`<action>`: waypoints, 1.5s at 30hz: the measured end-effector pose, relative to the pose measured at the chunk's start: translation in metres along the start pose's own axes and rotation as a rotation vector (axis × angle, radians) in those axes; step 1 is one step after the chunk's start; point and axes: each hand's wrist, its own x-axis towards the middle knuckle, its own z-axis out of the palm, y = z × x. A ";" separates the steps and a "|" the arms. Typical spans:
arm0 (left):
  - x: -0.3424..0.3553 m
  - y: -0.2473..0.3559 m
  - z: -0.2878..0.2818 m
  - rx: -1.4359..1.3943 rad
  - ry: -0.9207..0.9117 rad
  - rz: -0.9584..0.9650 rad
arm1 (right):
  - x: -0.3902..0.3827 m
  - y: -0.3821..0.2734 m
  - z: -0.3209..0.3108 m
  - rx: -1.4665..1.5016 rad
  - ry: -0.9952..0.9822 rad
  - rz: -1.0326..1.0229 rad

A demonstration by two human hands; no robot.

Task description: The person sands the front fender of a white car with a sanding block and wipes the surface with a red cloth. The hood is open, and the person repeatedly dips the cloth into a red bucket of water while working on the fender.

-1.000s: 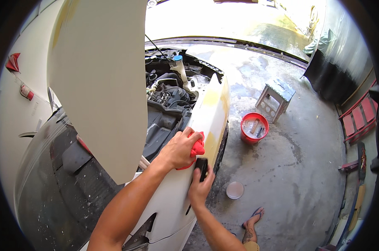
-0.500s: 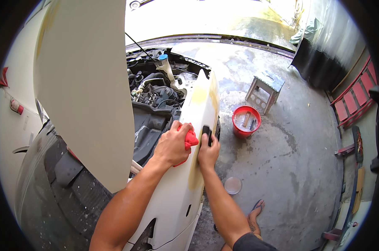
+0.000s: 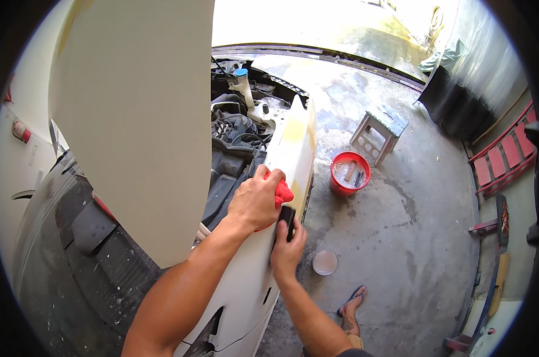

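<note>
A white car fender [image 3: 245, 279] with yellowish filler patches runs away from me below both hands. My left hand [image 3: 256, 199] is closed around a red cloth [image 3: 283, 191] on top of the fender. Just right of it and nearer me, my right hand [image 3: 287, 250] grips a black sanding block [image 3: 286, 220] against the fender's outer side. The block's working face is hidden against the panel. Left of my hands lies the exposed engine bay [image 3: 236, 137], with a blue-capped reservoir [image 3: 241, 80].
The raised hood [image 3: 132, 131] stands close on the left. On the concrete floor are a red bucket [image 3: 333, 185] of cloudy water with tools, a folding step stool [image 3: 360, 140] and a round container [image 3: 325, 263]. A red rack [image 3: 501, 156] leans at the right wall.
My right hand has drawn the black block toward me along the fender. The left hand with the cloth has shifted slightly right in the picture, and the whole view has turned a little.
</note>
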 end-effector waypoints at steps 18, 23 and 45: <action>0.004 0.006 0.003 0.054 0.010 -0.075 | 0.061 0.016 0.001 0.009 0.031 -0.298; 0.007 0.007 0.004 0.051 0.031 -0.063 | -0.016 0.044 -0.024 0.134 -0.069 -0.558; 0.011 0.011 0.009 0.097 0.095 -0.029 | 0.003 0.014 -0.010 0.097 -0.009 -0.161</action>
